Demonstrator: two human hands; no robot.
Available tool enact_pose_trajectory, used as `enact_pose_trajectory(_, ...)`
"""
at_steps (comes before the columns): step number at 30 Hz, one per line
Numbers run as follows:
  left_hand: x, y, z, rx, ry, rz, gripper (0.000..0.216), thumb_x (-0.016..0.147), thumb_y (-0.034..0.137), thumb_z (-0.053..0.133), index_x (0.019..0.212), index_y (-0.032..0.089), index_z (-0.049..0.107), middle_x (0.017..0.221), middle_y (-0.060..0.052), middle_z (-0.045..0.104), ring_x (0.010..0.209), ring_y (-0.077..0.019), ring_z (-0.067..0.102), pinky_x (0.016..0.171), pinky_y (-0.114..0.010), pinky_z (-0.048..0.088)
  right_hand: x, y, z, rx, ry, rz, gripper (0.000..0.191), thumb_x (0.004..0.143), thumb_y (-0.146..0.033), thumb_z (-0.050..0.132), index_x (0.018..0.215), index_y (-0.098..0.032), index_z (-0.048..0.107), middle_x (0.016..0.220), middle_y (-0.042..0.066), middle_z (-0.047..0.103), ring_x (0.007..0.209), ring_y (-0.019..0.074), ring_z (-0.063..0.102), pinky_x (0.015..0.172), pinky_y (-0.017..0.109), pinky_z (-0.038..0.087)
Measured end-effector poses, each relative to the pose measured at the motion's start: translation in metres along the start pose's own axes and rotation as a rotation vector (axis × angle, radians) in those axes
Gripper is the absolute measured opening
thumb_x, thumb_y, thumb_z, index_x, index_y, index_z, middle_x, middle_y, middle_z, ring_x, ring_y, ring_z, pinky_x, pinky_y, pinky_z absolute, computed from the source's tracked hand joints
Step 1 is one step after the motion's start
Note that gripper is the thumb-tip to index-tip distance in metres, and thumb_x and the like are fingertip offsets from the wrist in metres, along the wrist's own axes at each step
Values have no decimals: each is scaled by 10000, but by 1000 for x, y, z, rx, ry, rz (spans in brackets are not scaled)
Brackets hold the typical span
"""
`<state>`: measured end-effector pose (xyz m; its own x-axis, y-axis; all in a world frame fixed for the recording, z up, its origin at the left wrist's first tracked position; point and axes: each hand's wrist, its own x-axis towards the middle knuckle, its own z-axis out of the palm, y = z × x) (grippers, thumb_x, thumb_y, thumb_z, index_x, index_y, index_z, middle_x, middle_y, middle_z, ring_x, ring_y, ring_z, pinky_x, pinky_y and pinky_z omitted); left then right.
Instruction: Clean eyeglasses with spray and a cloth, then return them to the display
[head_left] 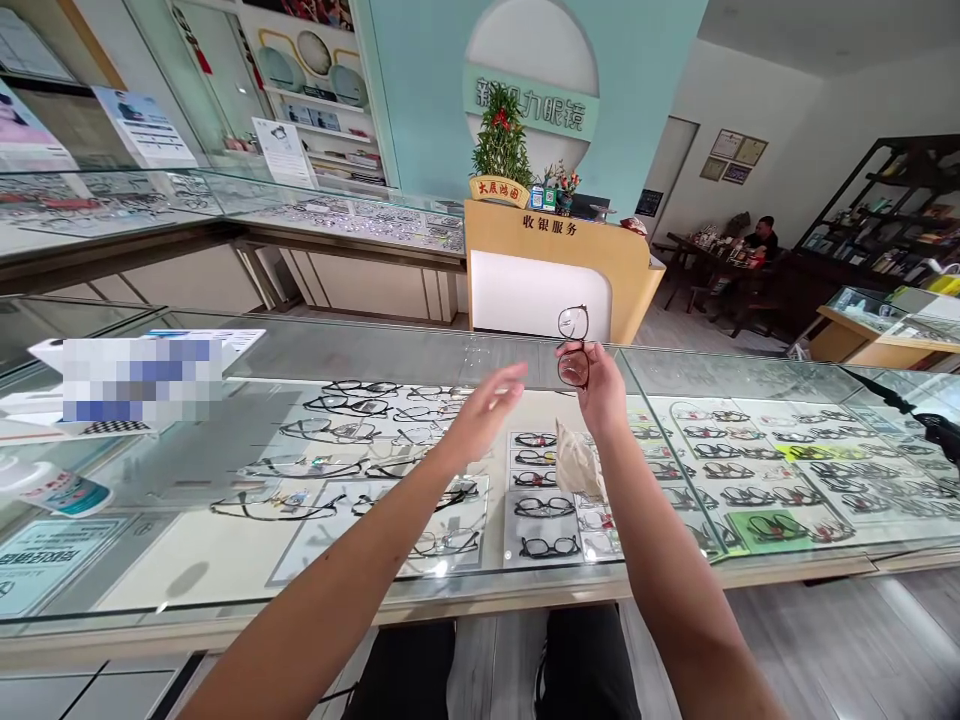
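In the head view my right hand (602,388) is closed on a pair of dark-rimmed eyeglasses (573,322), held up on end with one lens above the other. My fingers and thumb pinch it around its lower lens. My left hand (487,408) is a short way to the left, fingers stretched out, holding nothing and apart from the glasses. A crumpled beige cloth (577,462) shows below my right hand, beside the wrist; I cannot tell whether it lies on the glass or hangs. Under both arms is the glass-topped display counter (202,570), with rows of eyeglass frames (544,507) inside.
On the counter's left stand a white box (135,385), a white bottle (56,485) and a printed sign (60,565). A wooden cashier desk (637,260) with a potted plant (501,140) is opposite. A person (763,238) sits at a table far right.
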<state>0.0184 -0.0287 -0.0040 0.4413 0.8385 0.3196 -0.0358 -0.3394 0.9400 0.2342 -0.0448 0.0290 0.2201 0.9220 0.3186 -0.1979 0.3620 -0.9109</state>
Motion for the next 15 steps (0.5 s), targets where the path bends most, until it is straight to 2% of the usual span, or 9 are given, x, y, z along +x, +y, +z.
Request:
enact_pose_trajectory(3, 3, 2, -10, 189, 295, 256, 850, 978, 614, 752, 1703, 311, 427, 1805, -161, 348, 1619, -373, 432, 1286, -535, 418, -2, -1, 2, -45, -90, 21, 534, 968, -770, 545, 1000, -259, 696, 1064, 111, 773, 911, 252, 691, 888, 395, 561)
enact_pose_trajectory(5, 4, 2, -15, 304, 380, 390, 1001, 927, 567, 815, 1749, 290, 315, 1833, -187, 258, 1664, -394, 350, 1302, -555, 400, -4, -2, 3, -46, -164, 52, 573, 967, -806, 550, 973, -257, 715, 1026, 108, 772, 887, 249, 684, 889, 397, 560)
enact_pose_trajectory(7, 4, 3, -17, 377, 388, 442, 1046, 902, 537, 843, 1756, 280, 297, 1843, -192, 241, 1696, -407, 289, 1327, -571, 365, -7, -3, 4, -50, -251, 99, 620, 963, -840, 559, 946, -249, 744, 987, 103, 772, 865, 243, 678, 884, 393, 558)
enact_pose_trajectory(10, 3, 6, -18, 416, 312, 434, 1027, 902, 499, 856, 1753, 280, 326, 1841, -178, 292, 1704, -401, 287, 1356, -569, 318, -10, -4, 2, -70, -395, 175, 692, 954, -888, 559, 938, -236, 790, 936, 98, 774, 859, 243, 678, 888, 387, 553)
enact_pose_trajectory(15, 0, 14, -14, 320, 190, 331, 942, 865, 453, 913, 1682, 274, 478, 1710, -161, 531, 1619, -389, 451, 1331, -544, 352, -11, -7, -4, -139, -507, 210, 783, 927, -964, 507, 892, -237, 797, 939, 99, 775, 874, 253, 684, 912, 396, 544)
